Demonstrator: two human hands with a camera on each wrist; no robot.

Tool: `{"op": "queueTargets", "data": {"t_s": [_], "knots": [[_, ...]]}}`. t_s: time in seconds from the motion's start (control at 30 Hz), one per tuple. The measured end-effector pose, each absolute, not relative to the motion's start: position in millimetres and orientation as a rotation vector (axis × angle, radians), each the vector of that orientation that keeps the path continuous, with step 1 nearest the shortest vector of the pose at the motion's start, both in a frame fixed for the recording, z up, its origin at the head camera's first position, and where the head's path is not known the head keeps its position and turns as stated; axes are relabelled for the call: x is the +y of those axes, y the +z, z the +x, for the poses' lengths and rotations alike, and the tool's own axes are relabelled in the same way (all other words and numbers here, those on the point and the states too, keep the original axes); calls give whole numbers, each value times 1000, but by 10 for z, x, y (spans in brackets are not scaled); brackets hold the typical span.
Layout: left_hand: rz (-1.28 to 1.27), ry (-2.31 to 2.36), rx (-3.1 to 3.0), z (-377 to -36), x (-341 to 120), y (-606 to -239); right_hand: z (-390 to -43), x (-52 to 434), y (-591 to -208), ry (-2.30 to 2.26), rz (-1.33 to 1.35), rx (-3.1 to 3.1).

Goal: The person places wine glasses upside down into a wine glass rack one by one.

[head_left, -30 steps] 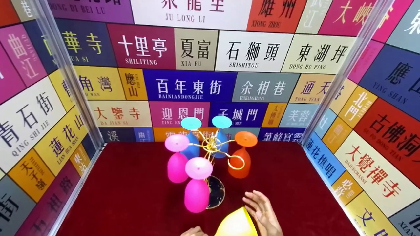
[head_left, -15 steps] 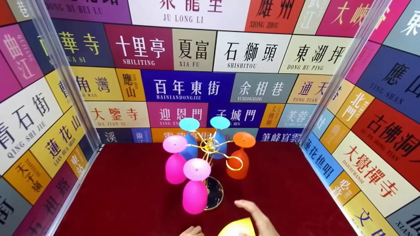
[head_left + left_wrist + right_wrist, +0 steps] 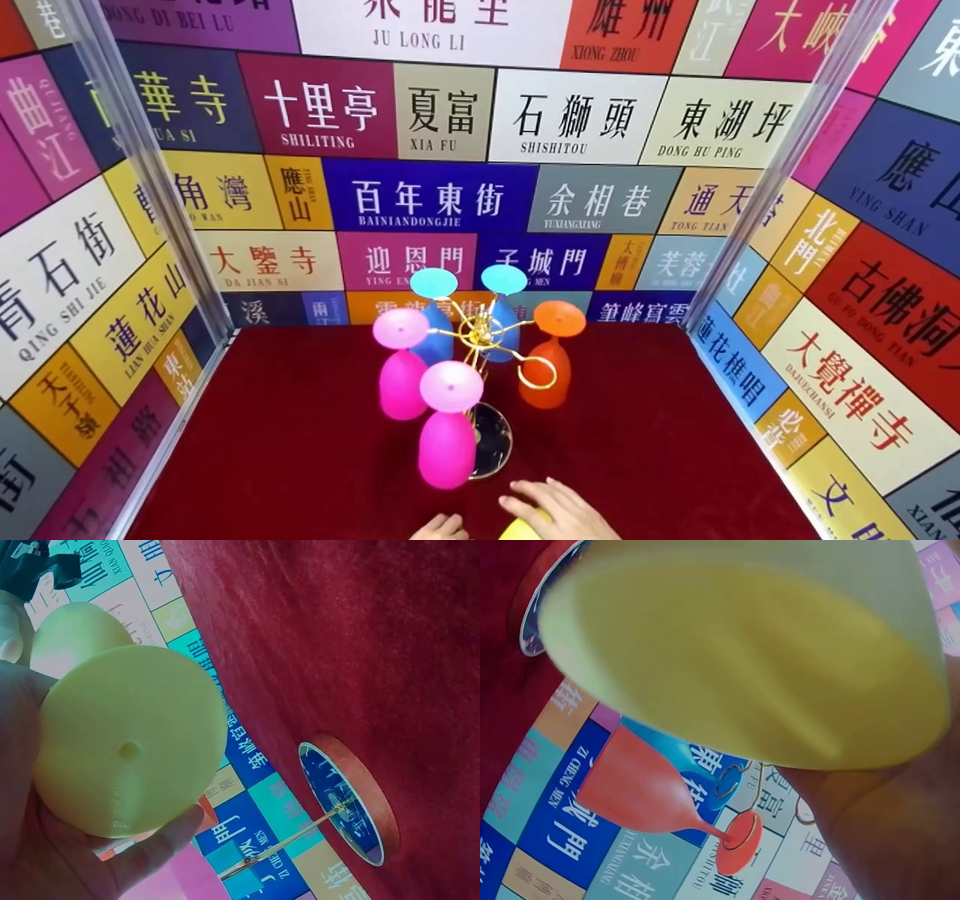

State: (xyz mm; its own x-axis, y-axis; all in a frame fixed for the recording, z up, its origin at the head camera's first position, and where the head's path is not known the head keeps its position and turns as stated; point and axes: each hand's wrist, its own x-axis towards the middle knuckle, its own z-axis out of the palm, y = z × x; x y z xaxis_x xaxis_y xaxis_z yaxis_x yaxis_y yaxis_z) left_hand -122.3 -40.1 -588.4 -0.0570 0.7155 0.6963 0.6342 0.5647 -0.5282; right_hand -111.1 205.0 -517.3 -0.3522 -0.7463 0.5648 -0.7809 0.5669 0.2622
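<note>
A yellow plastic wine glass shows only in part at the lower edge of the head view. In the left wrist view its round foot faces the camera, and my left hand holds it with the fingers behind the foot. My right hand lies over the bowl with bent fingers. The right wrist view looks into the wide mouth of the bowl, with the hand beside it; those fingertips are hidden. Only the knuckles of my left hand appear in the head view.
Ahead stands a gold rack on a black round base. Upside-down pink, blue and orange glasses hang from it. A gold ring overlaps the orange glass. Sign-covered walls enclose the dark red cloth.
My right hand has moved left and come over the yellow wine glass, from standing beside it. The glass has sunk lower in the head view. The rack stays put.
</note>
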Motion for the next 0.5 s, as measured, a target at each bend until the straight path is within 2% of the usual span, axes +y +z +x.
{"op": "queueTargets", "data": {"t_s": [0.5], "knots": [[-1108,157,-1735,-1226,-429,-5806,-1112,2010,-5316,-188,1190,-2178]]}}
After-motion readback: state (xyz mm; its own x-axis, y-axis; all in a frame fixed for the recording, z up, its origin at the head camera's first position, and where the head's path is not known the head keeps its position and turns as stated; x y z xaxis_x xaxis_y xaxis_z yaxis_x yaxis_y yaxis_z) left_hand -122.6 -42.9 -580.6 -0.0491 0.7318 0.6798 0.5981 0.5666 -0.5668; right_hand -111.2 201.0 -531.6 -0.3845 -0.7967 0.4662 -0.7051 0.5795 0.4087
